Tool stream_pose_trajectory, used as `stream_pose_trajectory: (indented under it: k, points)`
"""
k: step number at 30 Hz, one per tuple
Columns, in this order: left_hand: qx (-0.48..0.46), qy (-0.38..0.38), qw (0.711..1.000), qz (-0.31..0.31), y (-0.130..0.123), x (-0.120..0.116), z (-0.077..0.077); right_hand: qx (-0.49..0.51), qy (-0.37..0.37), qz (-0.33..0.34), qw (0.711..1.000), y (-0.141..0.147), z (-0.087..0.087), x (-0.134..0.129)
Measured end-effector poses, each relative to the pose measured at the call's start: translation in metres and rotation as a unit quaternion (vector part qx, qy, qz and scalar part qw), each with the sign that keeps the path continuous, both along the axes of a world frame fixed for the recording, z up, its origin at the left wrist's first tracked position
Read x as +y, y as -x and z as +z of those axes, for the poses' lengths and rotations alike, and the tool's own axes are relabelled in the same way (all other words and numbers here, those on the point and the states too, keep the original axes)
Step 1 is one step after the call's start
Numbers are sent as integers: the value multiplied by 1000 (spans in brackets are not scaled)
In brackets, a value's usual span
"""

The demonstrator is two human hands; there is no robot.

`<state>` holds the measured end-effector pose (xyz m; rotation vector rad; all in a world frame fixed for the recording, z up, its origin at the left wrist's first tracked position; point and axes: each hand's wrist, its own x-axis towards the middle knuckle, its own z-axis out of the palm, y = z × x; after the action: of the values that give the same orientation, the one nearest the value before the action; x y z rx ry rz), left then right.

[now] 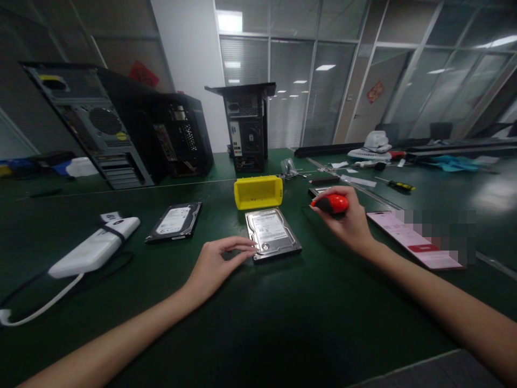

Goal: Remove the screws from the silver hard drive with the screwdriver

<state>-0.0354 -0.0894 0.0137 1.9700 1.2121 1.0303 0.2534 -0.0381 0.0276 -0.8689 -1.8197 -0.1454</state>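
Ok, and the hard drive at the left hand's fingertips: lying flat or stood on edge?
Flat: the hard drive shows its broad face and pale label upward, with the left hand at its side.

Office-like workshop: computer towers (247,129) on a green table (242,318), glass partitions (291,91)

Gap between left drive (174,221) and middle drive (273,233); 1 yellow bin (258,200) blocks far side.

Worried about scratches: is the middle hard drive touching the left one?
Apart. The head view shows green tabletop between the middle drive and the left drive.
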Motion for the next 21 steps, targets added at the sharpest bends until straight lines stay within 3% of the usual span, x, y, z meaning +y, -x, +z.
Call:
stream_pose_trajectory:
  k: [21]
  points:
    - [56, -47, 997, -7, 7, -1, -6, -45, 31, 35, 998, 4, -5, -2]
